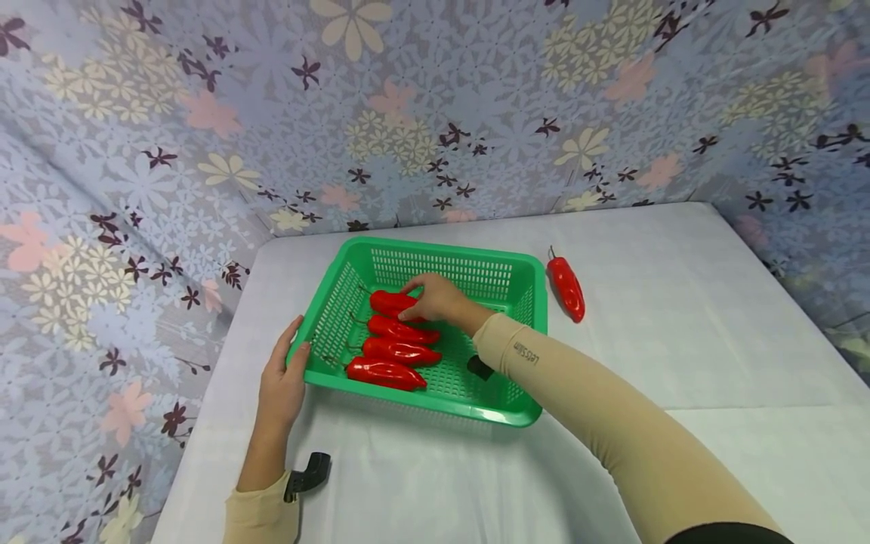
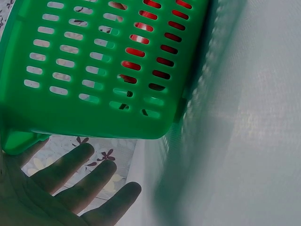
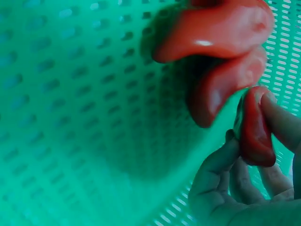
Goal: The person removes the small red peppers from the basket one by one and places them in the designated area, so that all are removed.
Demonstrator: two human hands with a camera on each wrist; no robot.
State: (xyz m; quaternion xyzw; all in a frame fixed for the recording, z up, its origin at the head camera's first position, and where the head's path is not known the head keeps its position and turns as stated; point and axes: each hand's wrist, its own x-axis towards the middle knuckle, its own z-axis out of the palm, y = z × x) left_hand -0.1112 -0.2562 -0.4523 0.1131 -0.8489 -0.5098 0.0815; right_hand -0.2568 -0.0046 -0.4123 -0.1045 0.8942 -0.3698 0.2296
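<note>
A green plastic basket [image 1: 435,406] with slotted walls sits on the white-covered table. Over its far side my right hand [image 1: 442,300] pinches a red pepper [image 1: 387,304] between thumb and fingers; the right wrist view also shows this held pepper [image 3: 257,134]. Three more red peppers [image 1: 384,373] lie side by side nearer the front, stems to the left. At the basket's left rim rests my left hand [image 1: 282,381]. Its fingers [image 2: 110,205] are straight and spread beside the wall in the left wrist view. One red pepper [image 1: 567,289] lies outside, right of the basket.
The table [image 1: 680,340] has a white cloth and extends to the right of the basket. Flowered fabric [image 1: 435,113] hangs behind the table and along its left side. A black wrist mount [image 1: 311,474] sticks out from the left sleeve.
</note>
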